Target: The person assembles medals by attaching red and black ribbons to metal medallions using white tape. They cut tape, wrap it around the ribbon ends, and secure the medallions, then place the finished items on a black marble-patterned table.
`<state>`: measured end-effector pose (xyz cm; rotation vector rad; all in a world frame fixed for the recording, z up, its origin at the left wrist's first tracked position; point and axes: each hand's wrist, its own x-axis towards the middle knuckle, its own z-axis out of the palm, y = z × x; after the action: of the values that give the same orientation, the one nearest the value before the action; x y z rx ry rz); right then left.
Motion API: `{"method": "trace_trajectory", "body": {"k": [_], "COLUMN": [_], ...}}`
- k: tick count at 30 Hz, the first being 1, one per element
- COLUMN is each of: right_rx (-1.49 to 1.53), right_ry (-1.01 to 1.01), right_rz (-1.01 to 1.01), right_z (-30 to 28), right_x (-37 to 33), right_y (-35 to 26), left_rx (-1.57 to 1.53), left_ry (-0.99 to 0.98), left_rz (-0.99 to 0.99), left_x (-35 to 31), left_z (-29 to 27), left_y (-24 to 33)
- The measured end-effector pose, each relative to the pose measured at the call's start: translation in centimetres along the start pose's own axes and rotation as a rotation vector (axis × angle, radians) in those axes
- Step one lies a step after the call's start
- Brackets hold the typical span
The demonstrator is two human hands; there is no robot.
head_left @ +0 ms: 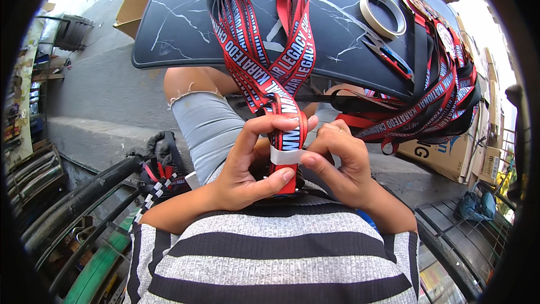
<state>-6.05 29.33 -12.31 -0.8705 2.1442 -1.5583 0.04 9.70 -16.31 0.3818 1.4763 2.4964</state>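
A thick bundle of red and black printed medal ribbons (pixel 256 70) runs from the table down to my lap, its strands crossing just above my fingers. My left hand (pixel 244 163) is closed round the gathered lower part, thumb in front and fingers over the upper side. Across the bundle lies a short strip of whitish tape (pixel 286 156). With thumb and forefinger, my right hand (pixel 340 157) pinches the strip's right end. What hangs below the bundle, and the back of the tape, are hidden.
On the black marbled table (pixel 174 17) lie a cream tape roll (pixel 368 19) and small snips (pixel 394 62). Medals (pixel 422 8) with more ribbons (pixel 433 98) hang over the right edge, above a cardboard box (pixel 439 160). Metal racks (pixel 95 231) flank me.
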Motion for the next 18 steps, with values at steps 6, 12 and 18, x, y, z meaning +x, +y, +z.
{"method": "trace_trajectory", "body": {"k": [6, 12, 18], "right_rx": [0.066, 0.045, 0.058], "right_ry": [0.024, 0.098, 0.148], "right_rz": [-0.077, -0.045, -0.093], "right_z": [0.0, 0.3, 1.0], "right_x": [0.0, -0.5, -0.6], "right_y": [-0.9, 0.3, 2.4], "left_rx": [-0.114, -0.164, -0.171], "left_ry": [0.016, 0.019, 0.003], "left_rz": [-0.015, -0.034, -0.033], "left_x": [0.1, 0.1, 0.0], "left_z": [0.0, 0.0, 0.1], "left_y": [-0.1, 0.0, 0.0]}}
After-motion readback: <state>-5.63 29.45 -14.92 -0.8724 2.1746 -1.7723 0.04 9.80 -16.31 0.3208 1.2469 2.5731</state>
